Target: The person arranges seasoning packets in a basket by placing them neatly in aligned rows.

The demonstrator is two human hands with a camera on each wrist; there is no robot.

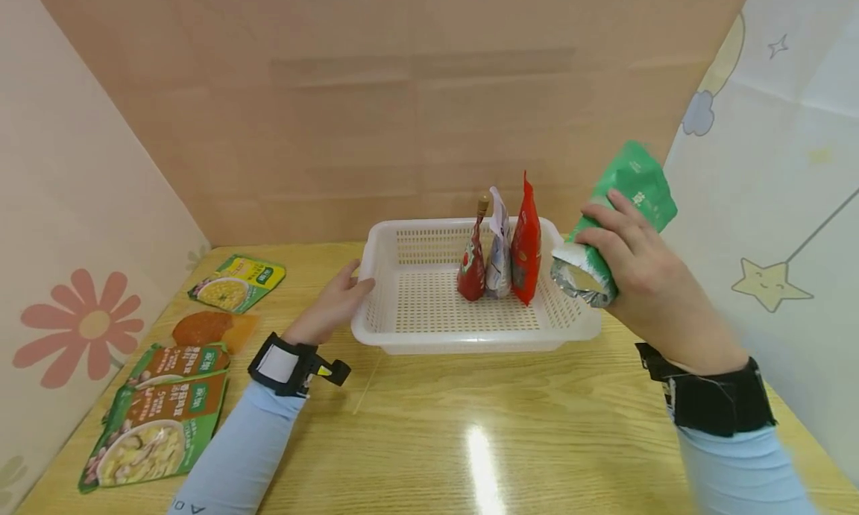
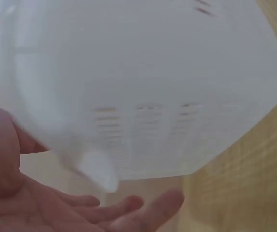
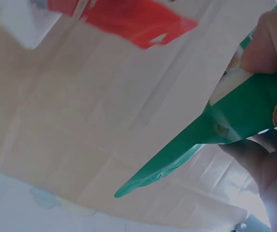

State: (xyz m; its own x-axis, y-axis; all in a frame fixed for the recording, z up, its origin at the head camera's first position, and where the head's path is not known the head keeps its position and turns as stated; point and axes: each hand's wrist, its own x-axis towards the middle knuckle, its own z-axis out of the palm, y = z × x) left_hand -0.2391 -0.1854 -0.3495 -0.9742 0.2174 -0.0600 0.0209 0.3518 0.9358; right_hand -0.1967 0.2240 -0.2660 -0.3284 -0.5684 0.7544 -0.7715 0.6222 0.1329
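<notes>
My right hand (image 1: 637, 258) grips a green pouch (image 1: 634, 176) above the right end of the white plastic basket (image 1: 476, 341). The pouch tilts, with its silvery foil base turned toward the head camera. In the right wrist view, thumb and fingers clasp the pouch (image 3: 235, 116) from both sides. At the basket's left end is my left hand (image 1: 332, 302), right at the rim, its fingers (image 2: 148, 208) fairly straight in the left wrist view. Inside the basket, toward its right, stand a red pouch with a gold cap (image 1: 472, 265), a pale purple-white bag (image 1: 499, 258) and a red bag (image 1: 526, 247).
Along the table's left side lie a yellow-green packet (image 1: 238, 282), an orange-brown packet (image 1: 211, 331) and two overlapping green-brown packets (image 1: 154, 433). A brown paper-like backdrop (image 1: 335, 142) rises behind the basket. Patterned white panels (image 1: 792, 202) flank the wooden table (image 1: 537, 425).
</notes>
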